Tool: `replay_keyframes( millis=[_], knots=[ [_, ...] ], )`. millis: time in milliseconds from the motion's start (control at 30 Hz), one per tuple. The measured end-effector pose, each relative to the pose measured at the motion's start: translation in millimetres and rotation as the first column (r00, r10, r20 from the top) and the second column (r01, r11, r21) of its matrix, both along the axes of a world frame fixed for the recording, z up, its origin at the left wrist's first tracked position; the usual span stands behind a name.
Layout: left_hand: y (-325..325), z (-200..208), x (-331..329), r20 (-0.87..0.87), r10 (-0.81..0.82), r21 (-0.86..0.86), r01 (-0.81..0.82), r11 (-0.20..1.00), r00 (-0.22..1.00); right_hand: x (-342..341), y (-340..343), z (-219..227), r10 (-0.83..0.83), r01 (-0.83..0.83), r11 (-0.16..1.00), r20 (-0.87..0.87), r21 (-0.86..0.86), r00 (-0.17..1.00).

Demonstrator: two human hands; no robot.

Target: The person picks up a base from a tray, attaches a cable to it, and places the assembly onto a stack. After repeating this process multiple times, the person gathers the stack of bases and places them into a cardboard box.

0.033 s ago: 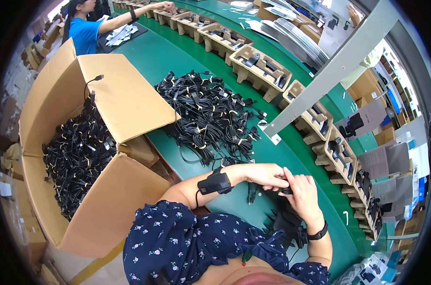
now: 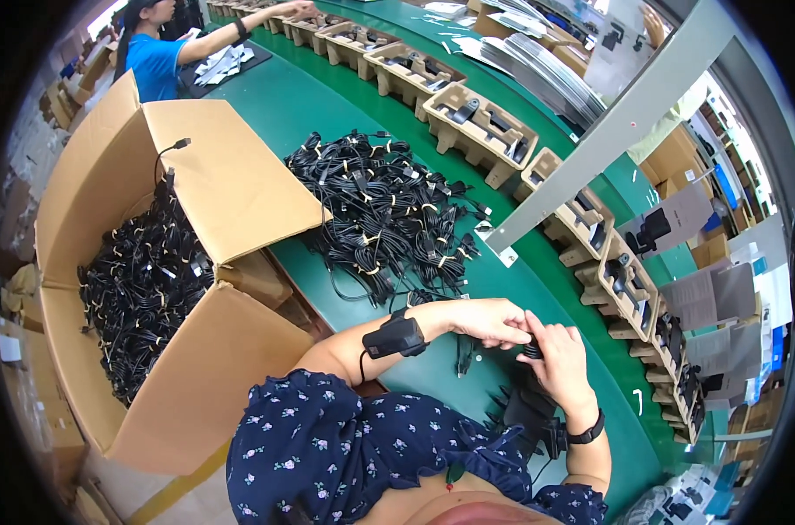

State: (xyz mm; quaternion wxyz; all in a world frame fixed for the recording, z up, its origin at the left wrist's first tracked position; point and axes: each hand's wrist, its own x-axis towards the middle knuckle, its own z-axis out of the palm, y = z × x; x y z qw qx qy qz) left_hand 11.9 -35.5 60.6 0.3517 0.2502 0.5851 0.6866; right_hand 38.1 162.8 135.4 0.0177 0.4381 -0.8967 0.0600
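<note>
Over the green table's near edge my hands meet, fingertips close together. My right hand is closed around a small bundle of black cable, mostly hidden by the fingers. My left hand is closed too, its thumb and fingers pinching at the same bundle from the left. Another black cable with a plug end lies just below my left hand. Under my right wrist are dark black pieces, partly covered. Beyond my left forearm spreads a heap of black cables tied with pale bands.
An open cardboard box full of tied black cables stands at left. Moulded-pulp trays holding black parts run in a line along the far side. A grey metal post slants over the table. Another person reaches toward the trays.
Both hands stay together at the cable bundle, with only tiny finger shifts; slightly more of the bundle shows. The other person's reaching hand has moved slightly left.
</note>
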Motion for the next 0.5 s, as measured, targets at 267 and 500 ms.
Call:
replay_keyframes(
  millis=[267,500],
  knots=[
    [16.6,-8.4,10.6,0.066,-0.056,0.152,0.046,0.987,0.996,17.2,34.0,5.8,0.087,0.133,0.925,0.542,-0.355,0.836],
    [20.9,-32.0,-7.3,0.171,0.097,0.180,-0.128,0.975,0.980,4.8,78.4,8.4,-0.320,0.610,0.711,0.612,-0.350,0.724]
  ],
)
